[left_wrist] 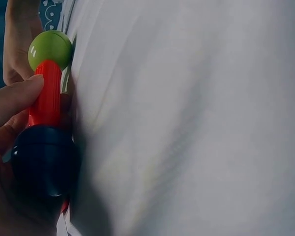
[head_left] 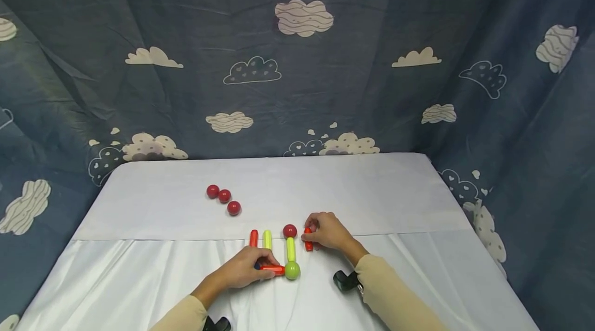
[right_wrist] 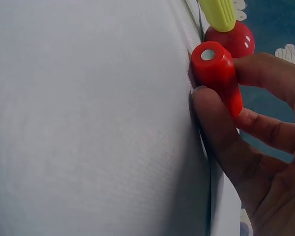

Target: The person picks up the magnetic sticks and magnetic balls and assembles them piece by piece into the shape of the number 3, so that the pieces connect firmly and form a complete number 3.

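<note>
My left hand [head_left: 244, 267] grips a red rod [head_left: 273, 270], thumb on top. One end of that rod meets a green ball [head_left: 292, 270]; at its other end, a dark blue ball [left_wrist: 46, 160] shows under the hand in the left wrist view. From the green ball a yellow-green rod [head_left: 291, 249] runs away from me to a red ball [head_left: 290, 231]. Just right of this line, my right hand [head_left: 329, 230] pinches a second red rod [right_wrist: 215, 69] between thumb and fingers. A silvery disc marks its near end. It looks apart from the joined pieces.
Beyond my left hand lie another red rod [head_left: 253, 238] and a yellow-green rod [head_left: 267, 239], side by side. Three loose red balls [head_left: 224, 195] sit farther back on the white-covered table [head_left: 372, 191]. A dark cloud-print curtain [head_left: 334, 88] hangs behind.
</note>
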{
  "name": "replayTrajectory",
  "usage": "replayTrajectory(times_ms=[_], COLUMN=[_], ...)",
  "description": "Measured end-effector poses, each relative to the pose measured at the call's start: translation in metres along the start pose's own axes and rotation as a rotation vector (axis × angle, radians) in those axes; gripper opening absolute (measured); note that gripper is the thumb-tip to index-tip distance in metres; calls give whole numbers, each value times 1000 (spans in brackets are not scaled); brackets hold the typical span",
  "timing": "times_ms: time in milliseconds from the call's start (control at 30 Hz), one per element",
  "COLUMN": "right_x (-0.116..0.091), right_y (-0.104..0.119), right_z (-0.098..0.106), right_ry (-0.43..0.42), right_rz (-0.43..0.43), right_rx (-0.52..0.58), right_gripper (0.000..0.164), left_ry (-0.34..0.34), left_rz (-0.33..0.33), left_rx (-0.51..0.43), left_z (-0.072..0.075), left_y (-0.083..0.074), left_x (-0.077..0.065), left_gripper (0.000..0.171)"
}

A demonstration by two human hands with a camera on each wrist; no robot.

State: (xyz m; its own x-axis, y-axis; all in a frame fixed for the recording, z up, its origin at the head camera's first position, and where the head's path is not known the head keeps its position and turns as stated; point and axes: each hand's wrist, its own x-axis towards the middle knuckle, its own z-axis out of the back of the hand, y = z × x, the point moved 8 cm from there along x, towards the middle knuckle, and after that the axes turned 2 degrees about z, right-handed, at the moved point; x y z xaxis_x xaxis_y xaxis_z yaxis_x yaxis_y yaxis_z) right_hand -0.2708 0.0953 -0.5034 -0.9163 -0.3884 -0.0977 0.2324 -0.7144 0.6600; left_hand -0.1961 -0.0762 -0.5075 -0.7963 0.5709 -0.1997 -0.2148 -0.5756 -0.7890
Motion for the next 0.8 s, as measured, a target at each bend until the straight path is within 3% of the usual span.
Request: replayTrajectory(times_ms=[300, 533, 800], right_x=[0, 3, 17], right_y=[1, 0, -5], right_z=[3, 8, 10], right_ry=[-3, -24, -41], right_rz=[0, 12, -47], right_rx=[14, 81, 208], right_gripper=[14, 13, 15], left_ry=[5, 10, -14], left_rz=[-7, -16, -1], left_rx=[-1, 11, 12], left_z=[1, -1, 1], left_y=[-1, 0, 3], left_x=[1, 3, -2], left_gripper=[13, 13, 12])
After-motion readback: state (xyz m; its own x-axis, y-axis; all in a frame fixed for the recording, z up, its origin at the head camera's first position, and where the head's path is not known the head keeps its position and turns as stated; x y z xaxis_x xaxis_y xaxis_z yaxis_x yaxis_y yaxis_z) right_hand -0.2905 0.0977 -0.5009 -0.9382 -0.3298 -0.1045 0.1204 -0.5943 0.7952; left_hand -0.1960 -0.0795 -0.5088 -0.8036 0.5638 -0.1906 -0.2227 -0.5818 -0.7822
